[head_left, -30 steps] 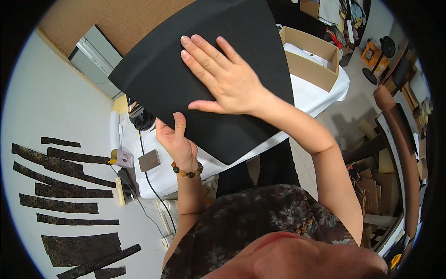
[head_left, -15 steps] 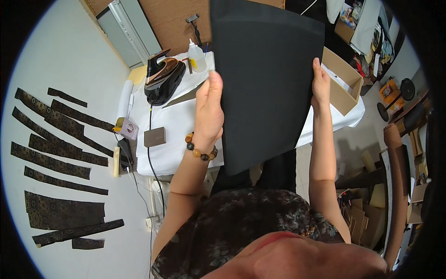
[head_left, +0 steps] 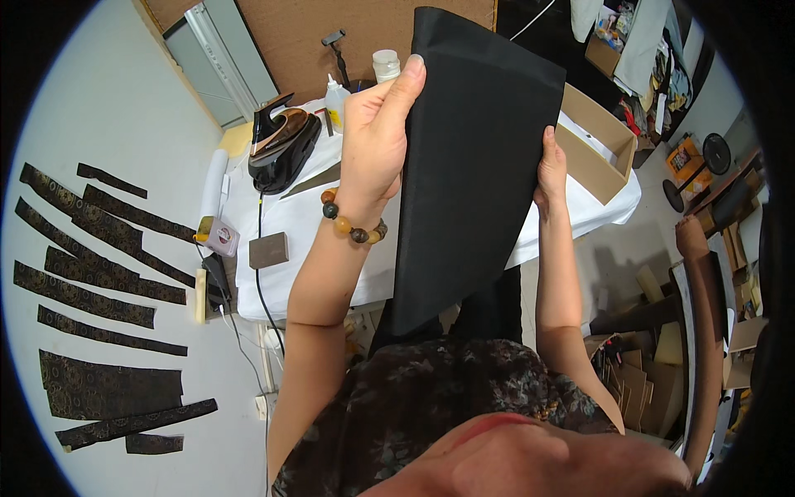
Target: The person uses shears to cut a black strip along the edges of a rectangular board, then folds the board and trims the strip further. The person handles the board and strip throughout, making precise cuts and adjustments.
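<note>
A large black sheet (head_left: 472, 166) is held upright in front of me, above the white-covered table (head_left: 298, 219). My left hand (head_left: 377, 137), with a bead bracelet at the wrist, grips the sheet's left edge, thumb stretched up along it. At the right edge my right hand (head_left: 551, 170) pinches the sheet about halfway up. The sheet hides much of the table behind it.
A black and brown iron (head_left: 281, 145) stands at the table's left, with a white glue bottle (head_left: 335, 99) and a small brown block (head_left: 269, 248) nearby. An open cardboard box (head_left: 600, 145) sits at the right. Several dark patterned fabric strips (head_left: 91, 248) lie on the floor.
The black sheet went from lying under my right palm on the table to being lifted upright. Both hands now hold its edges, and my view has shifted toward the iron.
</note>
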A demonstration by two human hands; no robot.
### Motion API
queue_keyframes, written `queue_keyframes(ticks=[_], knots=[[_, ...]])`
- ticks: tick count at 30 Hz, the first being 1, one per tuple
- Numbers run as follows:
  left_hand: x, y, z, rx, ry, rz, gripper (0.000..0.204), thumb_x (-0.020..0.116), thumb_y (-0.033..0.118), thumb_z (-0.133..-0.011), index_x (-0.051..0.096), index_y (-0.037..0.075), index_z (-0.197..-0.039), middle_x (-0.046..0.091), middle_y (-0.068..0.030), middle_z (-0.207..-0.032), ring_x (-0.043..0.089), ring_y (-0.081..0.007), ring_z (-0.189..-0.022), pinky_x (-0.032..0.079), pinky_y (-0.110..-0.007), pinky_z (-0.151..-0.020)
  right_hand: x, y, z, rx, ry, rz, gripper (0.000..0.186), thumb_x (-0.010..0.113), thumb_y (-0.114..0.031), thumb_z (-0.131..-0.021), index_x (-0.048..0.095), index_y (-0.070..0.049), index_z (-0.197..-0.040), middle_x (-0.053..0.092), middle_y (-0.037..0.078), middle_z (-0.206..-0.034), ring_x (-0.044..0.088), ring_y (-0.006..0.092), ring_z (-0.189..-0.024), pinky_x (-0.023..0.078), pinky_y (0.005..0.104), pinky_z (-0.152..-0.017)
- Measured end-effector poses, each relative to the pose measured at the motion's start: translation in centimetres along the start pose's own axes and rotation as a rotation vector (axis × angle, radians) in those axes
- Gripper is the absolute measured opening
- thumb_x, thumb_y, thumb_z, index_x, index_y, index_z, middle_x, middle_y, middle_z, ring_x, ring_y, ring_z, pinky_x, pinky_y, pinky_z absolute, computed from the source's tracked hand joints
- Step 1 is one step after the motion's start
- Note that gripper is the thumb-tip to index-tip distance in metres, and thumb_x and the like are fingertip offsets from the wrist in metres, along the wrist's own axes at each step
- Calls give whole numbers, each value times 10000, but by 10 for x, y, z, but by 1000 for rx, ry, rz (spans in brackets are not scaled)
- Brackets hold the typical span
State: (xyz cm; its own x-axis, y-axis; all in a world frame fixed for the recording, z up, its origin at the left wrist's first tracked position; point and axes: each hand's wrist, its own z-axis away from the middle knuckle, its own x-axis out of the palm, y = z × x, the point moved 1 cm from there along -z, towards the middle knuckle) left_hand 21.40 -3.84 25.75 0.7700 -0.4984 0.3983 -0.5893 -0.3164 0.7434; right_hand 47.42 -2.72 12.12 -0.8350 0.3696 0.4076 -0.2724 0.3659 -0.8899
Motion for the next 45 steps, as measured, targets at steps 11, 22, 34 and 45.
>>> queue_keyframes(ticks=[11,22,34,45], knots=[[-4,8,-11,-114,94,105,382,597,315,-988,712,-39,-900,714,-92,-855,665,-107,-715,537,-226,-621,-5,5,9,-57,22,6,455,564,-440,-985,672,-2,-1043,703,50,-960,637,107,-848,507,253,-772],[-44,-7,-18,-130,8,-509,352,508,288,-1035,614,-30,-1142,662,-62,-1100,603,-109,-978,482,-260,-878,-8,-19,34,-113,172,-85,393,609,-399,-971,671,-16,-1030,699,41,-956,628,105,-855,496,250,-792],[-78,-29,-88,-156,147,-623,352,525,284,-1024,664,-30,-1104,692,-63,-1027,615,-116,-911,486,-258,-830,26,-63,68,-329,-93,-89,220,674,-164,-920,635,12,-1048,669,36,-919,626,95,-805,520,254,-732],[18,-38,28,592,-743,-1941,568,635,99,-791,460,-40,-1313,582,-199,-1250,605,-318,-1128,560,-364,-832,88,-31,53,-53,94,-304,264,643,-197,-910,606,10,-1069,674,74,-996,656,167,-845,542,313,-704]])
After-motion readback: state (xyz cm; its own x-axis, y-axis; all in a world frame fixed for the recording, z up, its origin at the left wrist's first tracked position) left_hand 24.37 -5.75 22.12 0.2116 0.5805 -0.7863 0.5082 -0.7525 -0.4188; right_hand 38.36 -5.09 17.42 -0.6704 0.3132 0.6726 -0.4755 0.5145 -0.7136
